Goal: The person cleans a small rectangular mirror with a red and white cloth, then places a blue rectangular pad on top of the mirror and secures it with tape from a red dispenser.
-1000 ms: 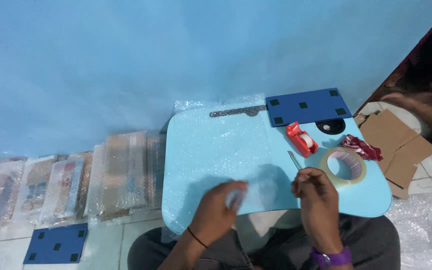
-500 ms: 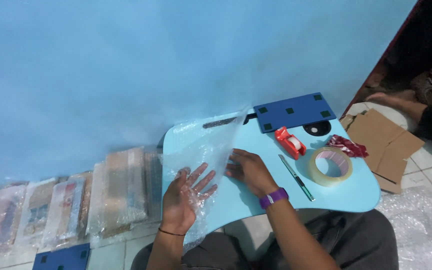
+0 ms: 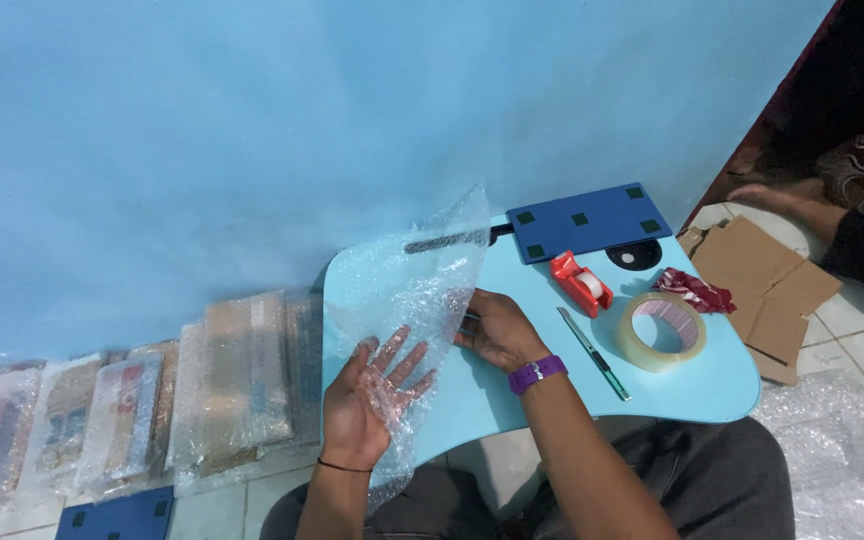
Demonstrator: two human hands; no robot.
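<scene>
With the left hand (image 3: 367, 405) spread flat under the bubble wrap (image 3: 407, 300) and the right hand (image 3: 492, 328) pinching its edge, the sheet spreads best if both pull it taut over the table (image 3: 712, 385).

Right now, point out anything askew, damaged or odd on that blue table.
Nothing looks damaged or spilled. The bubble wrap sheet stands lifted off the light blue table, held between the left hand and right hand. A crumpled red scrap lies by the tape roll, and the dark blue board sits slightly angled at the far edge.
</scene>
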